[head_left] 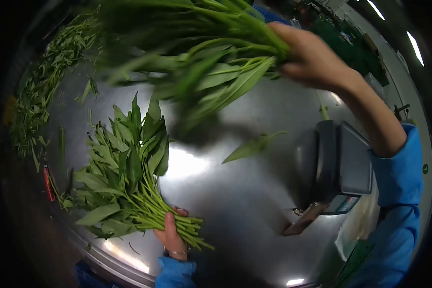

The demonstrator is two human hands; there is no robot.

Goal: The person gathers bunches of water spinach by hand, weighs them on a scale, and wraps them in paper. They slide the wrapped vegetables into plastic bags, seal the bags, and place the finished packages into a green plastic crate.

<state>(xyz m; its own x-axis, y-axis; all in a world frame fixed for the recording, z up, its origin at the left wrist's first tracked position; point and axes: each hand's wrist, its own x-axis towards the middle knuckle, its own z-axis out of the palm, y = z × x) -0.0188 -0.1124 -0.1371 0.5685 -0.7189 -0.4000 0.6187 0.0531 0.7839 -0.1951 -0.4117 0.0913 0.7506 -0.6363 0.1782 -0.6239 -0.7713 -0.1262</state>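
My left hand (172, 234) is wrapped round the stems of a bunch of leafy greens (125, 170) that looks like water spinach. Its leaves point up and to the left, low over the metal table (216, 192). Raised at the upper right, my right hand (309, 55) grips a second, larger bunch of the same greens (225, 57) by the stem ends. That bunch stretches to the left and is partly blurred by motion. Between the two bunches and the scale lies a single loose leaf (249, 148).
A grey tabletop scale (354, 158) stands at the right, with a brown flat piece (305, 218) beside it. More greens (38, 101) lie heaped along the left edge, near a red-handled tool (48, 182). Green crates (341, 41) are at the upper right; clear plastic (357, 225) lies lower right.
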